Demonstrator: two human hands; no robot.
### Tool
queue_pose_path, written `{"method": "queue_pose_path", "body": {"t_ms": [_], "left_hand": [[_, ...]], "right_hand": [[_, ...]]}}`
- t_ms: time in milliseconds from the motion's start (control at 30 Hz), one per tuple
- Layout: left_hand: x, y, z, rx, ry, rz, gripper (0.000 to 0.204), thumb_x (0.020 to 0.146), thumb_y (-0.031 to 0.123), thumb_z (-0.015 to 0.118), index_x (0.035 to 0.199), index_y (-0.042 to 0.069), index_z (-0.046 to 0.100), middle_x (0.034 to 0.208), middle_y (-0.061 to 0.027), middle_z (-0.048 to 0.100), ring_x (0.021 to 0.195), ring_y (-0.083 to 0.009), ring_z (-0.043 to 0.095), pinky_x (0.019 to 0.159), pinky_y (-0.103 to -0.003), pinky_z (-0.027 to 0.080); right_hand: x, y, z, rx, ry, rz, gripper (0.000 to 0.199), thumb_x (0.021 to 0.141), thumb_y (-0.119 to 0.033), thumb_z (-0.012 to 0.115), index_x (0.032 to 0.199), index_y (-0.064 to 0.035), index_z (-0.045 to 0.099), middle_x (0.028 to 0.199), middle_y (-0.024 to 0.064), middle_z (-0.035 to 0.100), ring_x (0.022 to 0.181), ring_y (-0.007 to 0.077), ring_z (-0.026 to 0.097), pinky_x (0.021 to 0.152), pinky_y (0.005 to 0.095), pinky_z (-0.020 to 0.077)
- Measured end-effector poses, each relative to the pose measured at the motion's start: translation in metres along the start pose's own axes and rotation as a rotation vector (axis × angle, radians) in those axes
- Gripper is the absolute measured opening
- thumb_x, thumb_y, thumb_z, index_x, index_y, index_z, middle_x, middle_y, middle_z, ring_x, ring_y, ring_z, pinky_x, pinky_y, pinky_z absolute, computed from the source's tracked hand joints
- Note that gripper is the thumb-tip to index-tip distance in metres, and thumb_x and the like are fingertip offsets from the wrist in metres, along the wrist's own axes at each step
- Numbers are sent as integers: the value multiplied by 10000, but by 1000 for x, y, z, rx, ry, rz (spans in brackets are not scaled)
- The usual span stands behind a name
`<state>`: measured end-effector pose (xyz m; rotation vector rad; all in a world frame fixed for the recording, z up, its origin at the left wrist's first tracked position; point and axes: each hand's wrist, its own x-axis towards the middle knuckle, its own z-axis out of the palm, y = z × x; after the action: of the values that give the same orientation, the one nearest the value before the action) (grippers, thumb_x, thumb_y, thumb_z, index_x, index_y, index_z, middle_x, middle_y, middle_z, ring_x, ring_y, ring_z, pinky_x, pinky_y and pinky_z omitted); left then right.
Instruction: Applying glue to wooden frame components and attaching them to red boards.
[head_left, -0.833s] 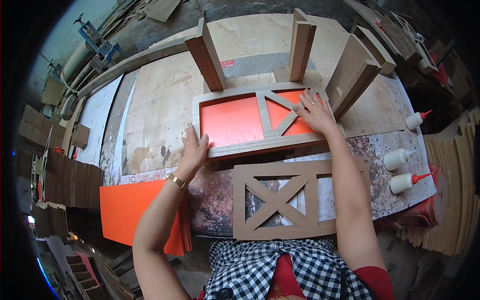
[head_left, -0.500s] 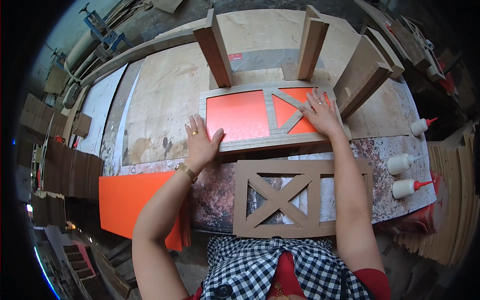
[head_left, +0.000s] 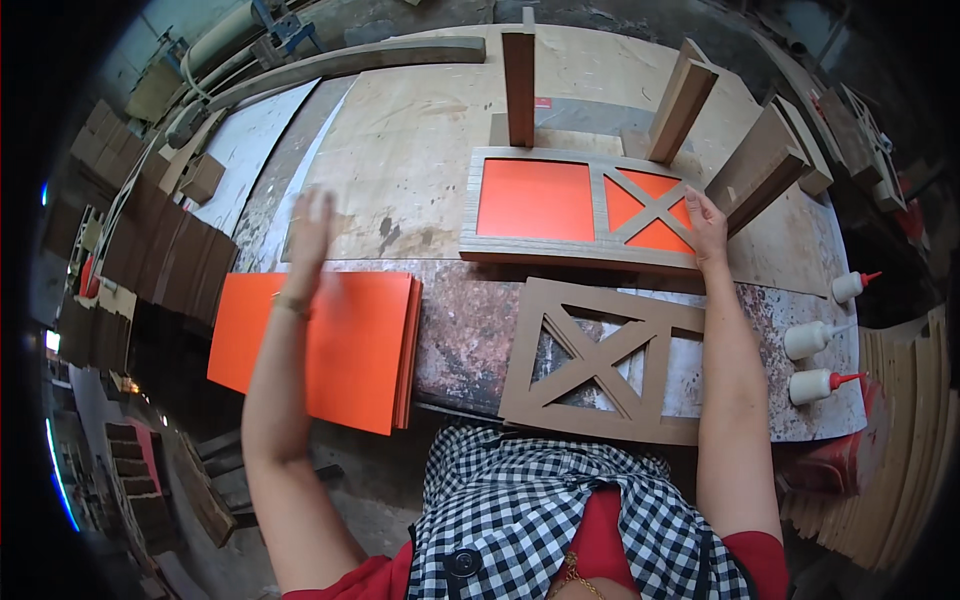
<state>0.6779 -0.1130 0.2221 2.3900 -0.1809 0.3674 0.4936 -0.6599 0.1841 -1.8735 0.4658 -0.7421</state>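
My right hand (head_left: 708,228) is at the right end of a wood-grain panel (head_left: 530,247), fingers bent over its edge by the crossed bars. Orange sheets fill the panel's two openings; wooden slats form an X over the right one. My left hand (head_left: 312,238) is raised, slightly blurred, above the tabletop near the far edge of a stack of orange boards (head_left: 365,345). Its fingers are stretched and nothing shows in them. Closest to my body lie stacked brown cut-out frames (head_left: 590,365) with X bars, partly covered by my right forearm.
Wooden posts (head_left: 520,90) stand behind the panel, with another upright (head_left: 683,110) and a wide board piece (head_left: 755,170) to the right. Three white glue bottles (head_left: 808,340) lie along the table's right edge. Stacked brown boards (head_left: 160,240) are at the left.
My left hand has left the panel's left edge and moved left toward the orange stack. My right hand has slid from the crossed bars to the panel's right end. The view has shifted.
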Motion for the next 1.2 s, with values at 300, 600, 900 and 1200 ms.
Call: {"method": "queue_pose_path", "body": {"t_ms": [300,600,900,1200], "left_hand": [[-80,-193,-177,418,109,-399,474,801,274,589,1180,-4,530,1112,-174,561,1018,-322,534,877,-343,428],[-91,-179,-180,265,135,-212,350,805,188,549,1108,14,569,1022,-148,618,909,-302,590,801,-348,458],[-69,-193,-186,614,45,-117,379,774,172,544,1129,40,524,979,-183,621,836,-391,560,743,-420,449],[-39,-145,-223,293,14,-81,352,848,231,550,1107,-5,520,992,-141,585,857,-246,551,765,-296,437]], "right_hand": [[-65,-96,63,180,-146,-54,211,892,-157,534,1002,-9,636,932,52,651,839,124,580,780,230,446],[-241,-186,179,66,-1157,8,554,889,-289,535,1340,-20,357,831,82,607,667,153,550,584,257,448],[-266,-196,196,-145,-1064,-108,479,849,-297,537,1115,66,373,914,239,564,784,388,571,688,426,462],[-257,-189,180,67,-838,39,490,823,-244,549,1168,72,405,947,220,564,786,345,570,688,400,463]]}}
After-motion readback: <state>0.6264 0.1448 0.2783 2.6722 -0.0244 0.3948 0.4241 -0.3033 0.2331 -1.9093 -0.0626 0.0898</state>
